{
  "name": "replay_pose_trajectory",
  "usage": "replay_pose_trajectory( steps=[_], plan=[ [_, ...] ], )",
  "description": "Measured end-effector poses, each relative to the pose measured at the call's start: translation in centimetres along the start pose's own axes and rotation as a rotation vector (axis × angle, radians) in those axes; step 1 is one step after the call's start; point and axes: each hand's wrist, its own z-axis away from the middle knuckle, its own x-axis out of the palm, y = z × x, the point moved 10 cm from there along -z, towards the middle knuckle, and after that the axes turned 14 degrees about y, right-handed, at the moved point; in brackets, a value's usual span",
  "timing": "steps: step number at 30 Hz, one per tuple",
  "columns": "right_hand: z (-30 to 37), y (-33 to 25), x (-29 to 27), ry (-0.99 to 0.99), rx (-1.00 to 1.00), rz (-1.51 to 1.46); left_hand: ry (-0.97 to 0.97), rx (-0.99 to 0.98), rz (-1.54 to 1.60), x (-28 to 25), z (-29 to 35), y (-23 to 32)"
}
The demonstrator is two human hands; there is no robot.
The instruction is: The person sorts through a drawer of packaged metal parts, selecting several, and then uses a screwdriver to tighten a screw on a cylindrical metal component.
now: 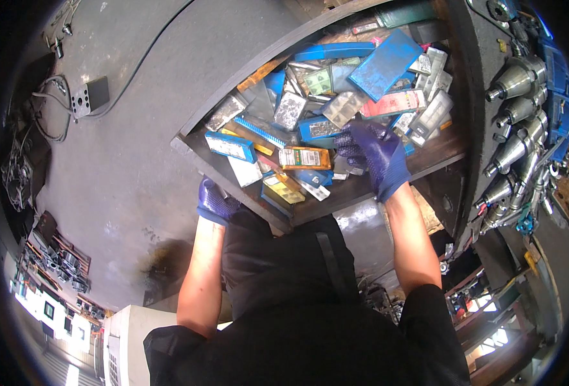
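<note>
The person's right hand, gloved in purple, is resting inside an open drawer, its fingers lying bent over a pile of small boxes, just beside a blue case and a red-and-white box. The left hand, gloved to match, is sitting low by the outer side of the drawer's front panel, probably steadying it while the other is resting farther in. Fingertips are disappearing among the clutter and behind the wood, so I cannot tell whether either hand is grasping anything or merely touching. The boxes are lying loose, leaning and overlapping at all angles; the drawer's sides are keeping them together, and their flat shapes seem to be letting them heap up this way. A large blue box is lying tilted on top toward the far side, an orange box with a white label is resting nearer the person, and a blue-and-white case is leaning close to the front corner. To the drawer's right, metal tool holders are lying in a row, presumably apart so that they are not knocking against the boxes.
</note>
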Motion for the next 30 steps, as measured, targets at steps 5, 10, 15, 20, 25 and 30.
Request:
replay_pose_trajectory(
  steps=[5, 10, 15, 20, 25, 30],
  plan=[
    [-0.5, -2.1, 0.0, -0.039, -0.064, -0.131, -0.066, -0.037, 0.022, 0.5, 0.2, -0.1],
    [-1.1, -8.7, -4.0, 0.137, -0.399, -0.186, -0.021, 0.023, -0.027, -0.1, 0.0, 0.4],
    [1.6, -13.3, -7.2, 0.349, -0.912, -0.026, -0.014, -0.073, 0.001, 0.6, 0.5, -0.2],
    [5.9, -8.5, -6.5, 0.352, -0.911, 0.113, 0.038, -0.053, -0.024, -0.2, 0.3, 0.1],
    [6.1, -2.1, -4.7, 0.341, -0.691, 0.733, 0.099, -0.040, -0.083, -1.4, 0.4, 0.1],
    [4.1, -0.6, -5.1, 0.380, -0.399, 1.020, 0.128, -0.082, -0.046, -2.5, -0.2, 0.3]
  ],
)
